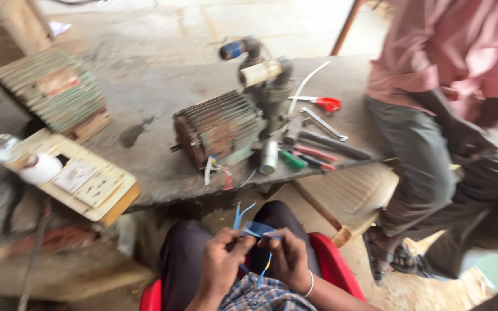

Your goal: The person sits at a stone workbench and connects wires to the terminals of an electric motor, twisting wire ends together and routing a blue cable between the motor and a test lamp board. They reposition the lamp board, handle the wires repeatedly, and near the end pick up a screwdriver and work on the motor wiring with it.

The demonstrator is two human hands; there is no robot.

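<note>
Rusty ribbed metal motor (217,129) on rough matt bench (145,98); thin plastic-coated wires (248,222)

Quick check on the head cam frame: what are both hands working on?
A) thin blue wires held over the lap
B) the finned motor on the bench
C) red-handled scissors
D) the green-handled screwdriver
A: the left hand and right hand pinch thin blue wires together above the lap, clear of the finned motor and the tools on the bench.

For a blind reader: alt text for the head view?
Two hands, left hand and right hand, pinch thin blue wires over the lap. Ahead, a ribbed motor pump and hand tools lie on a workbench.
</note>
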